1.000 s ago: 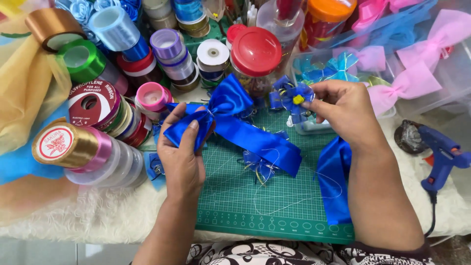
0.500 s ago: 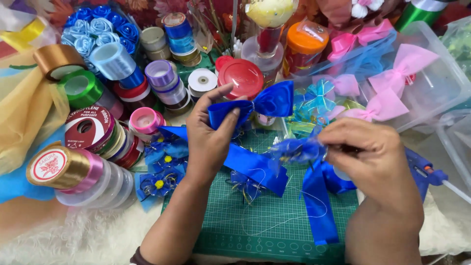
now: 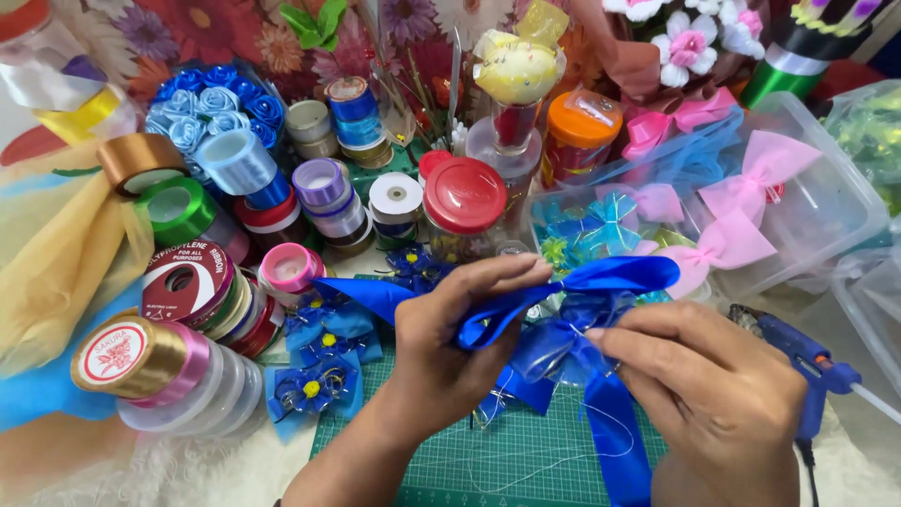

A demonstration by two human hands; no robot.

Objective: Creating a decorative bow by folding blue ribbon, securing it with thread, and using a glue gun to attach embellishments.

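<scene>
Now both hands (image 3: 450, 352) (image 3: 713, 394) pinch blue ribbon bow (image 3: 572, 314), lifted closer than before.

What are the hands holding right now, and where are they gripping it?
Both hold the blue ribbon bow: the left hand pinches a loop, the right hand grips near its centre knot.

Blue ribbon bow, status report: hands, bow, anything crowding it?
Left hand pinching blue ribbon bow at its loops. Right hand gripping bow centre. Bow held above green cutting mat. Ribbon spools left, glue gun right, both apart.
</scene>
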